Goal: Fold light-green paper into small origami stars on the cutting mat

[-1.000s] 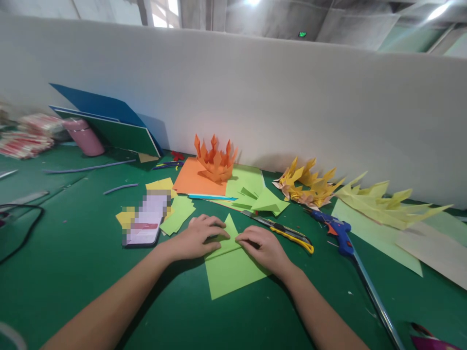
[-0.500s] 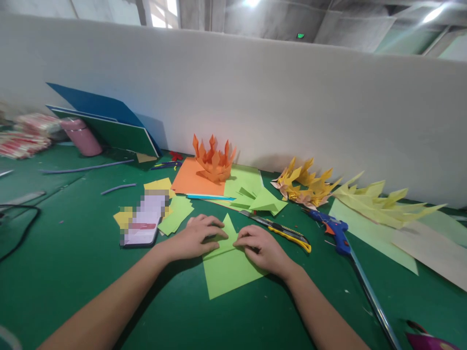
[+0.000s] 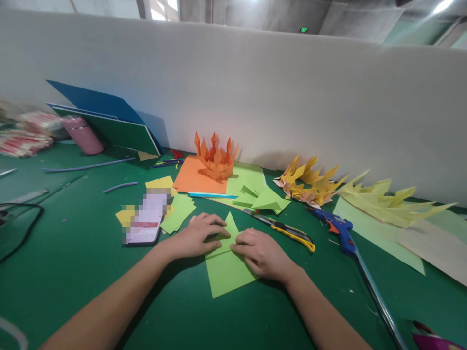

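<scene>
A light green sheet of paper [image 3: 228, 273] lies flat on the table with its upper part folded into a pointed tip. On its left side rests my left hand [image 3: 206, 236], fingers and thumb spread apart and lying on the paper. My right hand [image 3: 265, 255] is at the fold's middle, its fingers curled together and pressed on the paper; its fingertips are close to those of the left. The right hand hides the sheet's right edge. A yellow utility knife [image 3: 288, 231], blade out, lies beyond my right hand.
On the green table [image 3: 175, 311] stand an orange paper crown [image 3: 218, 163] and a yellow-orange one [image 3: 310, 182]. A phone [image 3: 149, 218] lies left among cut papers [image 3: 178, 212]. Right are a blue glue gun [image 3: 337, 228] and a pale yellow paper strip [image 3: 390, 201]. A white partition [image 3: 233, 92] rises behind.
My right hand has slid slightly left along the fold, with its fingertips nearer my left hand. The left hand keeps its place on the paper. The whole view has shifted slightly.
</scene>
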Action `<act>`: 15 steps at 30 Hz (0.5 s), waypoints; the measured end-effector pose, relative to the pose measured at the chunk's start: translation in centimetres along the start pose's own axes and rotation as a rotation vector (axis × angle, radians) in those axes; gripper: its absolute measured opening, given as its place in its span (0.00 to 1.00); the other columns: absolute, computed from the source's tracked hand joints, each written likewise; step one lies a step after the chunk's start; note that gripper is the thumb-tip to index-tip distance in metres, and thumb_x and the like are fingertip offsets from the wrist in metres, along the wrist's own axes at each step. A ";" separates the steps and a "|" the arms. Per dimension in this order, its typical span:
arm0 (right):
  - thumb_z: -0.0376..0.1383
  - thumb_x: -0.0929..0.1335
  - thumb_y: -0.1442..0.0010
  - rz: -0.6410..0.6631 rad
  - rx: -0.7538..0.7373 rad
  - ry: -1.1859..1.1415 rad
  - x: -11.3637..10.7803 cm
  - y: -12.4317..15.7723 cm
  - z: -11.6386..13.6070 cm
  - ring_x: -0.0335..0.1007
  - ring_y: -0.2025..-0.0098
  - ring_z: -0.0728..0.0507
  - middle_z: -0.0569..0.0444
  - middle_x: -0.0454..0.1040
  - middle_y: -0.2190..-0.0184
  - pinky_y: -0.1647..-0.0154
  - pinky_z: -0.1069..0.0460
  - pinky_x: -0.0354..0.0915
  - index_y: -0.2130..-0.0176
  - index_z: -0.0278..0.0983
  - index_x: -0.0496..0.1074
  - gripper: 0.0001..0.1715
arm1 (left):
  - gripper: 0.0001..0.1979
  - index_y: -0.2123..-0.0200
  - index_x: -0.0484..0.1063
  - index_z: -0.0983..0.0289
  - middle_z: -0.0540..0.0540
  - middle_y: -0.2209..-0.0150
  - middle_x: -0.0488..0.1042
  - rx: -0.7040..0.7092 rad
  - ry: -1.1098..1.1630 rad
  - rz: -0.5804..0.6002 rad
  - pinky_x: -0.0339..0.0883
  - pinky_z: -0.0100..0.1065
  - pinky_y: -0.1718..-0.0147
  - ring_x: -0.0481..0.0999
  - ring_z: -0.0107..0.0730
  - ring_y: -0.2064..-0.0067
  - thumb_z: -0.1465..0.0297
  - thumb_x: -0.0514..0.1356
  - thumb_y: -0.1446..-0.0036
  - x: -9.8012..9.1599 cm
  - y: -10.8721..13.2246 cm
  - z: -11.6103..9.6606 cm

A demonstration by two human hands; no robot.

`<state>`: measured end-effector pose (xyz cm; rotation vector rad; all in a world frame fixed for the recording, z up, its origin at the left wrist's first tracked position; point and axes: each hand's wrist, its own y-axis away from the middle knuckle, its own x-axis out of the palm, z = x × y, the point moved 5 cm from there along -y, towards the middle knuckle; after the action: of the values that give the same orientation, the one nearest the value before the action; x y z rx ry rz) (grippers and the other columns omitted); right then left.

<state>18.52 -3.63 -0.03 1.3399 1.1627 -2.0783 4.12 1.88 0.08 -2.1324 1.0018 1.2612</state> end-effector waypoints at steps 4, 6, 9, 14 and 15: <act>0.26 0.58 0.41 0.050 -0.031 0.029 0.5 -0.6 0.8 0.62 0.68 0.44 0.49 0.71 0.70 0.69 0.50 0.59 0.59 0.34 0.72 0.17 | 0.10 0.56 0.71 0.55 0.52 0.50 0.67 0.013 0.003 0.001 0.53 0.43 0.51 0.63 0.39 0.51 0.67 0.57 0.42 0.1 0.0 0.0; 0.26 0.58 0.41 0.056 -0.041 0.035 0.7 -0.9 1.2 0.62 0.68 0.45 0.49 0.71 0.70 0.69 0.51 0.58 0.59 0.33 0.72 0.16 | 0.10 0.56 0.71 0.55 0.52 0.51 0.68 0.013 0.000 -0.004 0.53 0.42 0.51 0.64 0.39 0.51 0.67 0.57 0.42 0.1 -0.1 0.0; 0.27 0.59 0.39 0.073 -0.053 0.031 1.0 -1.2 1.6 0.63 0.67 0.45 0.49 0.72 0.70 0.67 0.51 0.59 0.59 0.34 0.72 0.16 | 0.10 0.56 0.72 0.56 0.53 0.51 0.68 0.021 -0.004 -0.009 0.53 0.42 0.51 0.64 0.39 0.51 0.66 0.57 0.42 0.1 -0.1 0.0; 0.29 0.60 0.38 0.098 -0.060 0.000 1.4 -1.7 2.1 0.64 0.62 0.44 0.49 0.73 0.64 0.64 0.50 0.60 0.57 0.35 0.72 0.14 | 0.10 0.57 0.72 0.56 0.53 0.51 0.68 0.027 0.008 -0.016 0.54 0.43 0.51 0.64 0.40 0.51 0.65 0.56 0.41 0.1 -0.1 0.0; 0.29 0.60 0.38 0.103 -0.061 -0.008 1.5 -1.8 2.2 0.64 0.61 0.44 0.49 0.74 0.62 0.63 0.50 0.61 0.56 0.35 0.72 0.14 | 0.10 0.57 0.72 0.56 0.53 0.51 0.68 0.024 0.012 -0.013 0.54 0.43 0.51 0.64 0.40 0.51 0.65 0.56 0.41 0.1 -0.1 0.0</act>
<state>15.39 -4.25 -0.16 1.3327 1.1200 -1.9583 4.27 1.92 0.06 -2.1277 1.0013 1.2249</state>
